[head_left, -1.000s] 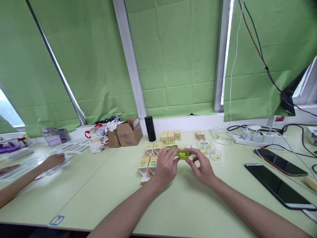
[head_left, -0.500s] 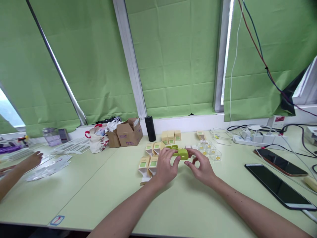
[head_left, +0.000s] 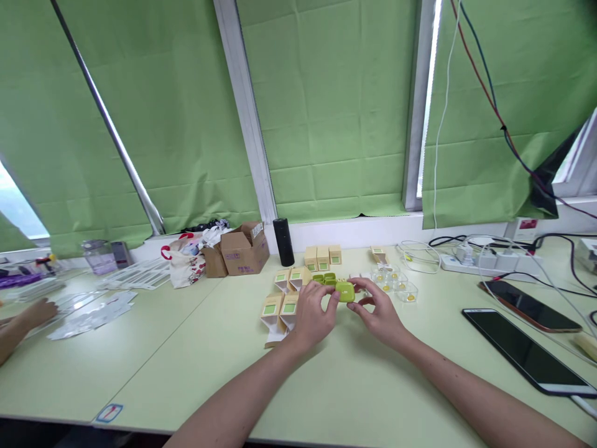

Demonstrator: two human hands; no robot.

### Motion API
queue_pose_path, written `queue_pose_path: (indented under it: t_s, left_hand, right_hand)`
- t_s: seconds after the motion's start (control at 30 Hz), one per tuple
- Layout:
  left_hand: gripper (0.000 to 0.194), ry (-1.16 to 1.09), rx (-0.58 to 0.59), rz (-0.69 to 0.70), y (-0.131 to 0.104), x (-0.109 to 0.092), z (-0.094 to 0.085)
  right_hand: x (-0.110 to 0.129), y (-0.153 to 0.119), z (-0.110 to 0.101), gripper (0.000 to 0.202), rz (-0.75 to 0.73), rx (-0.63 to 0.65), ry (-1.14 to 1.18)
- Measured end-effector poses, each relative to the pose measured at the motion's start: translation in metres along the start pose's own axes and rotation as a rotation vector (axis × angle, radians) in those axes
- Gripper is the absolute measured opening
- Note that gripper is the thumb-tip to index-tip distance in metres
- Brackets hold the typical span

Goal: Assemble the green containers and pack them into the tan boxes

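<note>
Between my two hands, above the table, is a small green case [head_left: 346, 291]. My left hand [head_left: 315, 313] pinches its left side with thumb and fingers. On its right side the fingertips and thumb of my right hand [head_left: 380, 312] grip it. More green pieces [head_left: 325, 278] lie just behind my left hand. Small cartons with green squares, such as the open carton [head_left: 271, 309], stand to the left of my left hand. Clear containers with yellow bits [head_left: 408, 292] sit behind and right of my right hand.
A cardboard box [head_left: 245, 250], a cloth bag [head_left: 183, 264] and a black cylinder [head_left: 283, 242] stand at the back. Two phones, one a black phone [head_left: 527, 348], lie at right by a power strip [head_left: 494, 264]. Another person's hand [head_left: 43, 311] is at far left.
The green case has turned so that a broader face shows between my hands, which have barely moved. The other person's hand has shifted left and down.
</note>
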State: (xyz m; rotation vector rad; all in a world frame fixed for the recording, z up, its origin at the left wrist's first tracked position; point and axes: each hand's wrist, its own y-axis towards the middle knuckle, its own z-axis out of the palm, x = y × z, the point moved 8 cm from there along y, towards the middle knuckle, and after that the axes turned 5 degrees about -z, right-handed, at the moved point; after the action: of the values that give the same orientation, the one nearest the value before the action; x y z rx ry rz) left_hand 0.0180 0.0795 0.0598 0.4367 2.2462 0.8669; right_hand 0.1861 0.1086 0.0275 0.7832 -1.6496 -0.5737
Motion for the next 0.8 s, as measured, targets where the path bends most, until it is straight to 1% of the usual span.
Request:
queue_pose_path:
  t_s: [0.13, 0.33, 0.57, 0.67, 0.73, 0.8]
  left_hand:
    - [0.030, 0.009, 0.021, 0.047, 0.000, -0.002, 0.001]
    - [0.017, 0.025, 0.015, 0.091, 0.000, -0.003, 0.000]
    - [0.011, 0.085, 0.037, 0.131, 0.000, -0.004, 0.002]
    - [0.004, 0.131, 0.016, 0.169, 0.000, -0.007, 0.000]
    - [0.013, 0.150, -0.006, 0.174, 0.000, -0.006, -0.001]
    - [0.026, 0.155, 0.003, 0.190, 0.000, -0.007, -0.001]
  right_hand:
    - [-0.011, -0.001, 0.000, 0.039, 0.074, -0.016, 0.089]
    - [-0.026, -0.002, 0.007, 0.047, 0.168, 0.011, 0.285]
    - [-0.027, -0.001, 0.009, 0.052, 0.228, 0.050, 0.405]
    - [-0.026, -0.001, 0.009, 0.051, 0.271, 0.060, 0.458]
    - [-0.026, -0.001, 0.009, 0.051, 0.295, 0.057, 0.479]
    - [-0.026, -0.001, 0.009, 0.051, 0.305, 0.058, 0.485]
